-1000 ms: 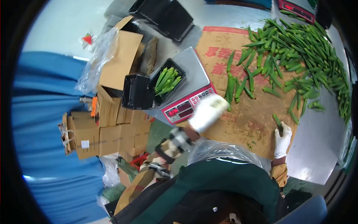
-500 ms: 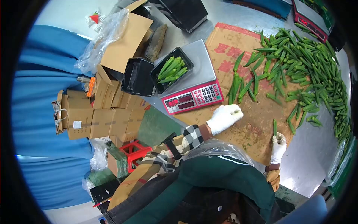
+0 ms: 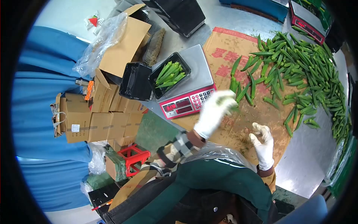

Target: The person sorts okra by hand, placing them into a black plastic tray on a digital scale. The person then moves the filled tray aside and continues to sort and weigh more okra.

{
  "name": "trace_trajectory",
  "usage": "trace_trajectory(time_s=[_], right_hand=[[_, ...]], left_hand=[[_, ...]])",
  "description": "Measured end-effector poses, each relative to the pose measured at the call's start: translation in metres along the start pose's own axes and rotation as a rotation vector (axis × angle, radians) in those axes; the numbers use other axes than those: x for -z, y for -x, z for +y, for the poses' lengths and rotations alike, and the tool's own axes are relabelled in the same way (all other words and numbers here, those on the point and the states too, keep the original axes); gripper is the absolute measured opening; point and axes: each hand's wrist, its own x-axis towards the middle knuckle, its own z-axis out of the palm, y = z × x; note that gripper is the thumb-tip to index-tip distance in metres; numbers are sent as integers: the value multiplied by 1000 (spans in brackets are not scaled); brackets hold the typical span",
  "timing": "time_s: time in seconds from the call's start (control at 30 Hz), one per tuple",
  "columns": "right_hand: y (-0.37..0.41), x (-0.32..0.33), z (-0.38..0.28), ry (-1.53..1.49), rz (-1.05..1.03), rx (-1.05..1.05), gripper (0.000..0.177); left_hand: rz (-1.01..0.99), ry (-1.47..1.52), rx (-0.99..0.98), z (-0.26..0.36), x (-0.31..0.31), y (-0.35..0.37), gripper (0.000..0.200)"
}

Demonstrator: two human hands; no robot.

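Note:
My left hand (image 3: 214,114), in a white glove, is blurred over the cardboard sheet (image 3: 242,127), between the scale's keypad and the nearest okra. Its fingers are curled, and green okra shows at the fingertips. My right hand (image 3: 263,143), also gloved, hovers over the sheet's lower right with thumb and fingers apart and nothing between them. A few loose okra pods (image 3: 253,87) lie just beyond my left hand, and a large okra pile (image 3: 298,71) spreads to the right. On the scale (image 3: 203,65) rests a black tray (image 3: 153,79) holding several okra pods (image 3: 171,74).
A stack of black trays (image 3: 135,82) stands left of the scale, beside an opened carton (image 3: 125,44). A black crate (image 3: 177,15) is at the back. Another scale (image 3: 306,24) sits at the far right. Cartons (image 3: 99,125) and a red stool (image 3: 133,158) occupy the left.
My right hand has opened and moved left; the okra pod it pinched has left its fingers. My left hand has risen toward the okra beside the scale. The view has shifted slightly.

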Motion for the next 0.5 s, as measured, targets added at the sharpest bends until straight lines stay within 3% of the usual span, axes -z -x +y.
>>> trace_trajectory(time_s=[0.07, 0.1, 0.13, 0.17, 0.2, 0.23, 0.27, 0.33, 0.4, 0.47, 0.5], right_hand=[[4, 9, 20, -62, 67, -129, 39], [8, 13, 37, -108, 86, -169, 35], [11, 17, 52, -155, 104, -208, 32], [12, 21, 53, -52, 96, -197, 29], [13, 20, 53, -118, 105, -234, 29], [14, 17, 51, -184, 115, -271, 29], [15, 16, 51, -252, 128, -307, 28], [16, 13, 57, -240, 124, -305, 27], [21, 9, 66, -234, 119, -325, 27], [21, 5, 76, -240, 112, -347, 27], [22, 4, 84, -192, 100, -343, 26]], left_hand=[[365, -336, -394, 12, 54, -22, 25], [463, -159, -394, 29, 72, -27, 24], [547, -178, -395, 38, 94, -32, 23], [679, -461, -514, 34, 122, -38, 21], [688, -474, -581, 22, 146, -45, 21], [697, -762, -451, 25, 165, -42, 22], [717, -879, -527, 3, 195, -45, 21], [768, -536, -356, 3, 212, -37, 21], [844, -305, -329, -4, 236, -29, 25], [933, -299, -232, -27, 275, -29, 37], [862, -222, -18, -31, 289, -26, 36]])
